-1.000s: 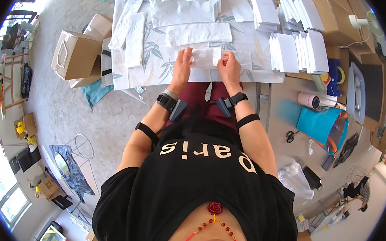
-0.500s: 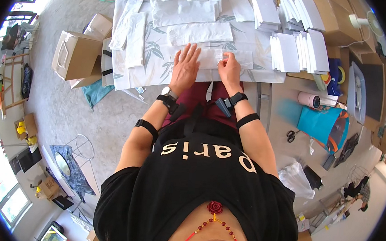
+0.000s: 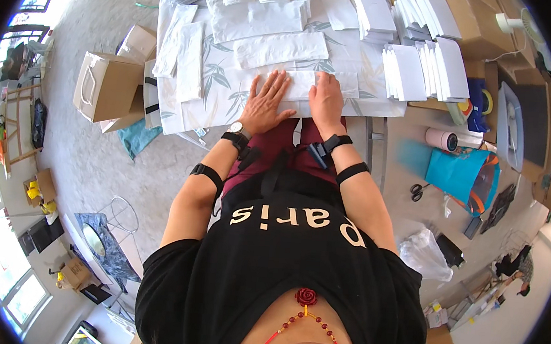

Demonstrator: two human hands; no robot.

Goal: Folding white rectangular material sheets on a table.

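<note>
A long, flat white strip (image 3: 300,83), like a folded plastic bag or sleeve, lies crosswise near the front edge of the table. My left hand (image 3: 265,103) rests flat over its left end, fingers stretched out and thumb apart. On the strip's right half is my right hand (image 3: 326,101), its fingers curled in and pressed down; what is under the fingertips is hidden. Just beyond lies another white strip (image 3: 282,49). Two more white strips (image 3: 190,62) lie lengthwise to the left of my hands.
A leaf-patterned cloth (image 3: 223,58) covers the table. Flat white packets (image 3: 261,22) are piled at the back, and stacks of folded white paper (image 3: 405,72) stand on the right. Cardboard boxes (image 3: 106,87) flank the table. A blue bag (image 3: 459,177) and scissors (image 3: 417,192) lie at the right.
My left hand has flattened, its thumb now spread toward the right. The right hand has turned and its fingers have lowered onto the strip.
</note>
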